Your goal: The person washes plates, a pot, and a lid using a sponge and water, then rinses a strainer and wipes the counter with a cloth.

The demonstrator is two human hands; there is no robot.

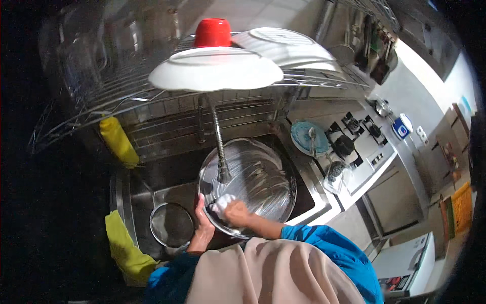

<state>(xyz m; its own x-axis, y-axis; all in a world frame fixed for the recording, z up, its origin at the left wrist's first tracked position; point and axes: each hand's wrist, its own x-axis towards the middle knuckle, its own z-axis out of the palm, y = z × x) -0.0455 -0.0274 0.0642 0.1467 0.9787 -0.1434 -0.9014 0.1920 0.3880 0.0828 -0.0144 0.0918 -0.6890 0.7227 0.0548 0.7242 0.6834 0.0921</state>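
Note:
A large round metal tray (258, 195), streaked with white suds, is tilted over the sink beneath the flexible faucet (221, 162). My left hand (202, 225) grips the tray's left rim, with the thumb up along the edge. Against the lower left of its inner face, my right hand (238, 214) presses a white, soapy scrubbing pad (221, 203). Foam hides the pad's exact kind. To the left of my left hand, a smaller round metal pan or sieve (171, 225) lies in the sink basin.
Above the sink, a wire rack (121, 104) carries upturned white plates (215, 71) and a red cup (212, 33). A yellow bottle (119, 142) stands at left, near a yellow-green cloth (124, 248) over the sink edge. Rightward are a blue plate (306, 137) and a gas stove (354, 137).

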